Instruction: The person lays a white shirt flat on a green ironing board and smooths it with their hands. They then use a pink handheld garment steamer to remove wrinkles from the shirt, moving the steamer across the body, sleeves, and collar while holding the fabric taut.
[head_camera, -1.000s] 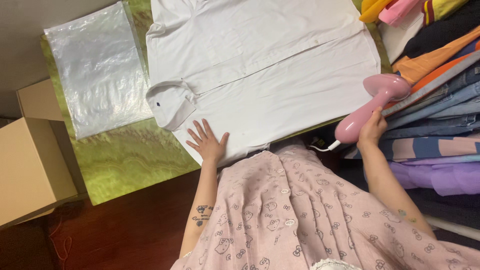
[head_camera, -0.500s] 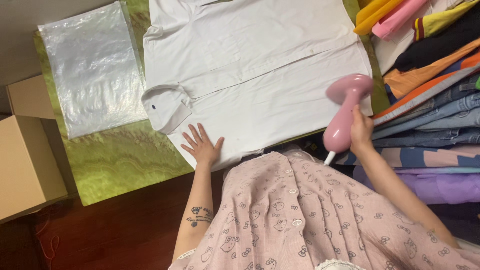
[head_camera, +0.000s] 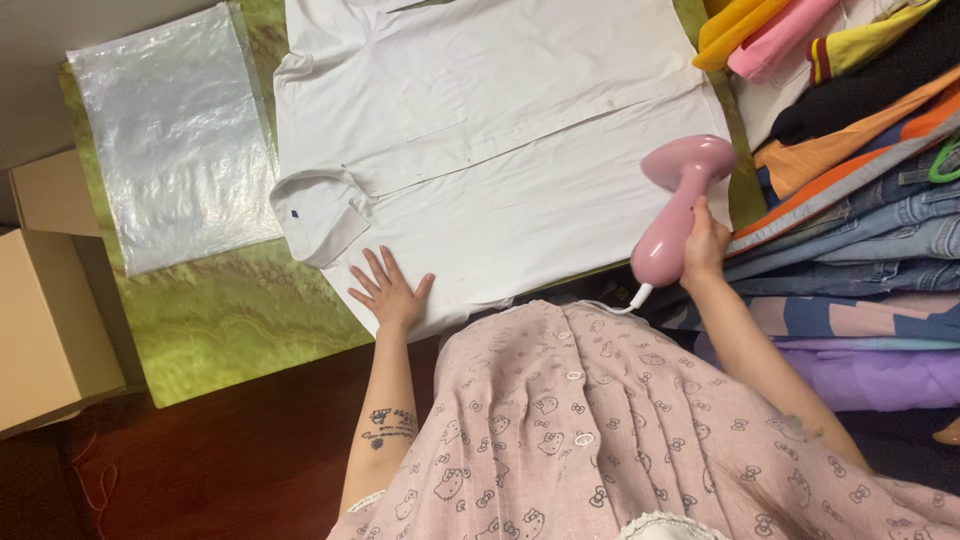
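A white button-up shirt lies spread flat on a green marbled cloth, collar toward the left. My left hand rests flat with fingers spread on the shirt's near edge, just below the collar. My right hand grips the handle of a pink handheld garment steamer, whose head hovers over the right end of the shirt. A thin white cord trails from the steamer's base.
A clear plastic bag lies on the cloth at the left. Cardboard boxes stand at the far left. A stack of folded colourful clothes and jeans fills the right side. Dark wooden floor lies near me.
My right hand has swung the pink steamer leftward from over the clothes pile to the shirt's right end. My left hand stays pressed on the shirt.
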